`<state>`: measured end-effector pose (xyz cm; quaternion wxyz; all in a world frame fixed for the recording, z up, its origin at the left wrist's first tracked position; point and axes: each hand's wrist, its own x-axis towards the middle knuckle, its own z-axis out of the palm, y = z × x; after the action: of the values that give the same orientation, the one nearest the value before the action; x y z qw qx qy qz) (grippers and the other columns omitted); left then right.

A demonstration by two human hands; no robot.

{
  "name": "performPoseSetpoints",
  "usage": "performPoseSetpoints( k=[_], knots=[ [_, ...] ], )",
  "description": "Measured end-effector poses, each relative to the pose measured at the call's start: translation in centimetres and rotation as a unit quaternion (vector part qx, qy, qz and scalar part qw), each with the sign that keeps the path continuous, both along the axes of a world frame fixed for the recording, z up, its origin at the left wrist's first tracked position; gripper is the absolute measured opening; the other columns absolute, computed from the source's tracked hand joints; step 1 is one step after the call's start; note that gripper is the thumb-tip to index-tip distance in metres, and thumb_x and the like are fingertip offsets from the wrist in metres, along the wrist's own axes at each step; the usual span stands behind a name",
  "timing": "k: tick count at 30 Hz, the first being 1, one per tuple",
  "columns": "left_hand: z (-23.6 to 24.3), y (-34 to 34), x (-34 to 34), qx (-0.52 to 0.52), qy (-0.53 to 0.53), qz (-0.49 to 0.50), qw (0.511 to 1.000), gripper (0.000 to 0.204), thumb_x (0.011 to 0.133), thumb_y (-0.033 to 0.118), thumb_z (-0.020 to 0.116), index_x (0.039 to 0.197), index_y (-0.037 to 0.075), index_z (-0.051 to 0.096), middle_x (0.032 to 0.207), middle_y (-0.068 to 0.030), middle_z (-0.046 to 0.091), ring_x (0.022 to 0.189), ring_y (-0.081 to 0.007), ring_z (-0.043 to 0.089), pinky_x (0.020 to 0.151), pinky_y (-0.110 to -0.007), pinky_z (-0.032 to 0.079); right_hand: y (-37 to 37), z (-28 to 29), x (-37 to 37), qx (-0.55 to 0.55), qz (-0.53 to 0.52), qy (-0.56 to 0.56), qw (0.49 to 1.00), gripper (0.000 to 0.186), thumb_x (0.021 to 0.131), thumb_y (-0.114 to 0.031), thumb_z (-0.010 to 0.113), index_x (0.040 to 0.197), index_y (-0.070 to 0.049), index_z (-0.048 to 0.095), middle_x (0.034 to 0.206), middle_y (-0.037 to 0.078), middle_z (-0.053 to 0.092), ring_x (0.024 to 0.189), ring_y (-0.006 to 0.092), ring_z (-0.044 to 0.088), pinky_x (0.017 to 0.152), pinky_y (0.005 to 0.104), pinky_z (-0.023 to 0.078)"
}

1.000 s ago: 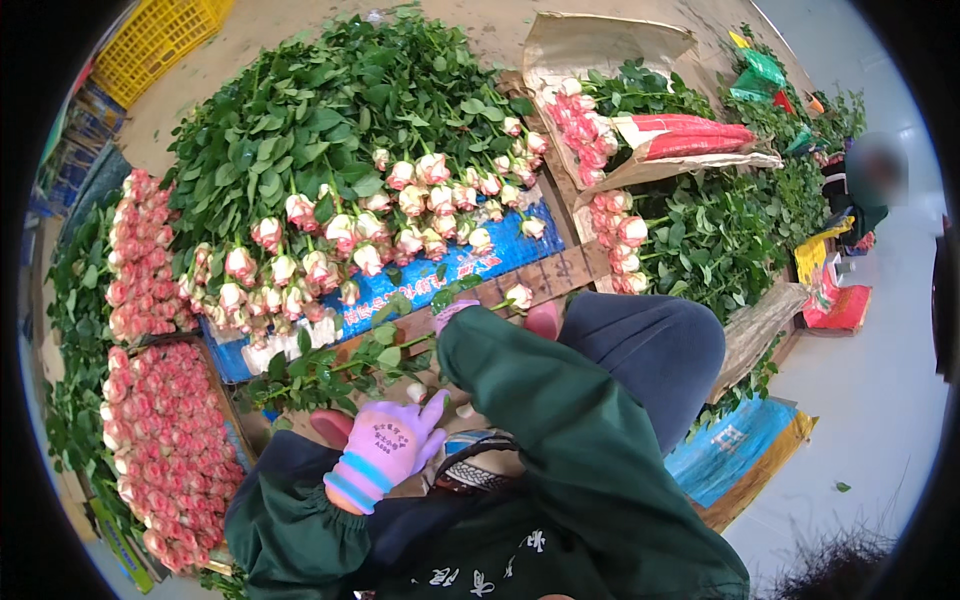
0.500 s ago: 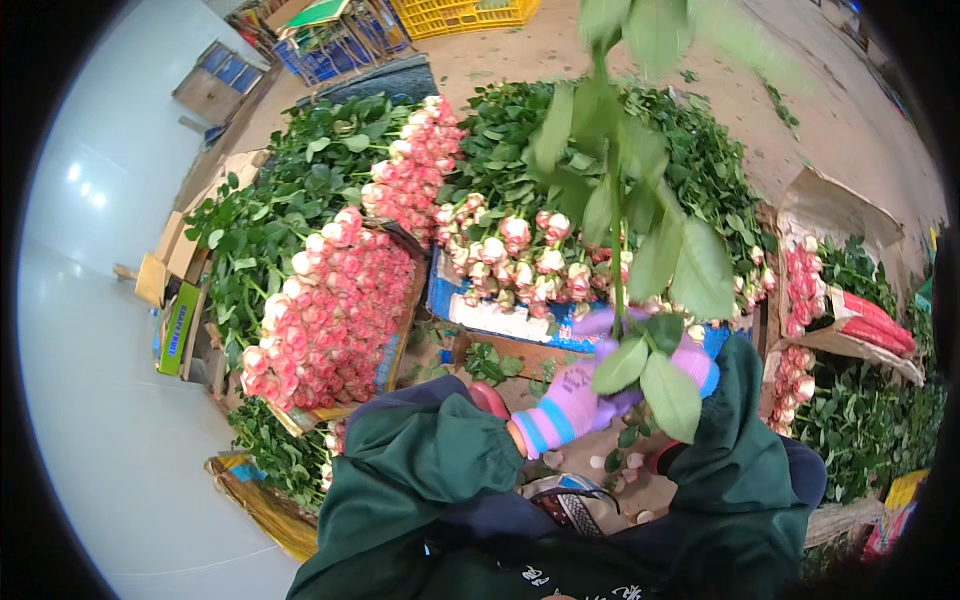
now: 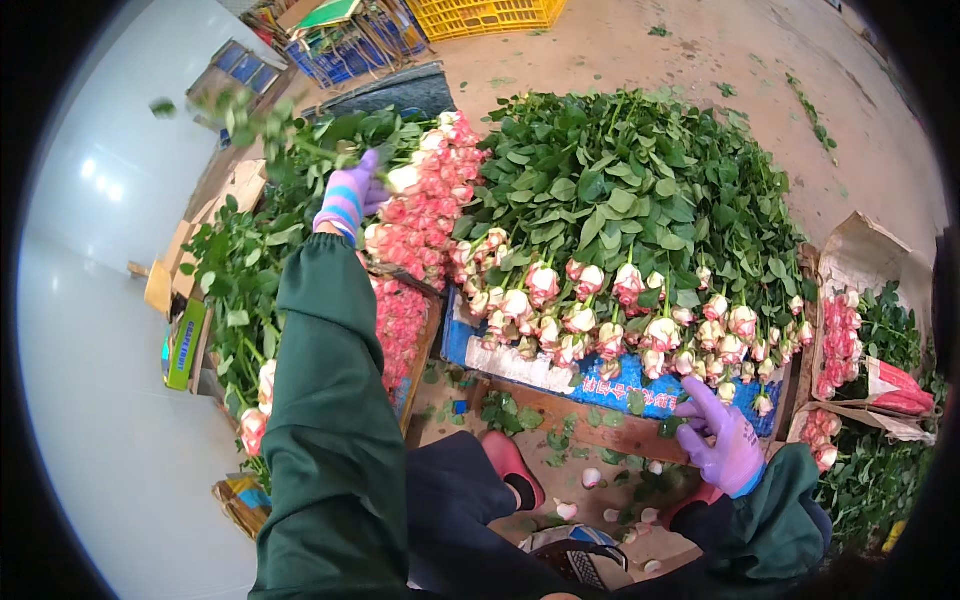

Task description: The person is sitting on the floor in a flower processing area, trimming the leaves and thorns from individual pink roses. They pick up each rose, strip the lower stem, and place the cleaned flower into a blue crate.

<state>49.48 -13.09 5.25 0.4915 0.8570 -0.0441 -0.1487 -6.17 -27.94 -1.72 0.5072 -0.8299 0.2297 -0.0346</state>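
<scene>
My left hand, in a purple glove with a striped cuff, reaches out to the far left. It grips a long-stemmed rose, pale bloom to the right, over the pile of pink roses. The rose's leaves are motion-blurred. My right hand, gloved alike, holds nothing; its fingers are apart just below the near edge of the blue box. On that box lie many pink-and-white roses, blooms toward me and leafy stems pointing away. My left sleeve hides part of the left pile.
More wrapped roses lie at the right beside cardboard. A yellow crate and a blue crate stand at the back. A white wall runs along the left. Petals and leaves litter the floor by my feet.
The leafy stem before me has swung to the far left in my left hand. My right hand has come away from it, moving slightly right and down, and opened.
</scene>
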Motion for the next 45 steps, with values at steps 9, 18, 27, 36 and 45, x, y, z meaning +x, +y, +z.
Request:
performPoseSetpoints(
  k=[9, 18, 27, 36, 45],
  knots=[
    [-6.8, -1.8, 4.7, 0.369, -0.091, 0.018, 0.925, 0.046, 0.089, 0.045, 0.060, 0.077, 0.001, 0.067, 0.066, -0.0054, 0.066, 0.060, -0.0190, 0.063, 0.061, -0.035, 0.048, -3.9, -2.5, 0.0, -0.027, -0.043, 0.076, 0.996, 0.058, 0.083, -0.011, 0.064, 0.137, -0.002, 0.043, 0.100, 0.015, 0.068, 0.073, 0.0236, 0.066, 0.069, 0.0349, 0.052],
    [-7.0, 0.3, 9.3, 0.199, -0.161, -0.008, 0.967, 0.043, 0.086, 0.041, 0.063, 0.081, -0.001, 0.069, 0.070, -0.0137, 0.065, 0.063, -0.0282, 0.059, 0.063, -0.041, 0.045, -5.0, -5.5, -4.1, -0.051, -0.062, 0.135, 0.988, 0.056, 0.086, -0.017, 0.064, 0.138, -0.006, 0.044, 0.096, 0.014, 0.069, 0.081, 0.0293, 0.067, 0.074, 0.0382, 0.053],
    [-5.1, 6.6, 12.9, 0.529, -0.422, -0.025, 0.736, 0.057, 0.097, 0.048, 0.041, 0.134, 0.006, 0.049, 0.119, -0.0241, 0.062, 0.110, -0.0403, 0.059, 0.092, -0.045, 0.047, -13.4, -13.0, -5.2, -0.130, -0.084, 0.305, 0.939, 0.037, 0.091, -0.031, 0.058, 0.122, -0.010, 0.060, 0.087, 0.018, 0.069, 0.084, 0.0334, 0.067, 0.078, 0.0414, 0.053],
    [1.5, -1.9, -27.7, 0.255, -0.385, -0.364, 0.809, 0.041, 0.090, 0.006, 0.055, 0.129, -0.007, 0.051, 0.059, -0.0113, 0.052, 0.052, -0.0186, 0.053, 0.050, -0.031, 0.038, -25.1, -23.8, -4.2, -0.097, -0.357, 0.365, 0.854, 0.071, 0.089, -0.041, 0.055, 0.146, -0.005, 0.032, 0.133, 0.023, 0.054, 0.120, 0.0345, 0.056, 0.104, 0.0418, 0.042],
    [-6.4, -3.2, -35.3, 0.301, -0.175, -0.539, 0.767, 0.028, 0.085, 0.017, 0.059, 0.107, 0.001, 0.062, 0.066, -0.0112, 0.060, 0.063, -0.0338, 0.059, 0.058, -0.044, 0.043, -29.0, -28.2, -4.4, -0.046, -0.285, 0.372, 0.882, 0.073, 0.083, -0.052, 0.061, 0.137, -0.004, 0.051, 0.134, 0.020, 0.055, 0.123, 0.0316, 0.054, 0.107, 0.0367, 0.040]
  ],
)
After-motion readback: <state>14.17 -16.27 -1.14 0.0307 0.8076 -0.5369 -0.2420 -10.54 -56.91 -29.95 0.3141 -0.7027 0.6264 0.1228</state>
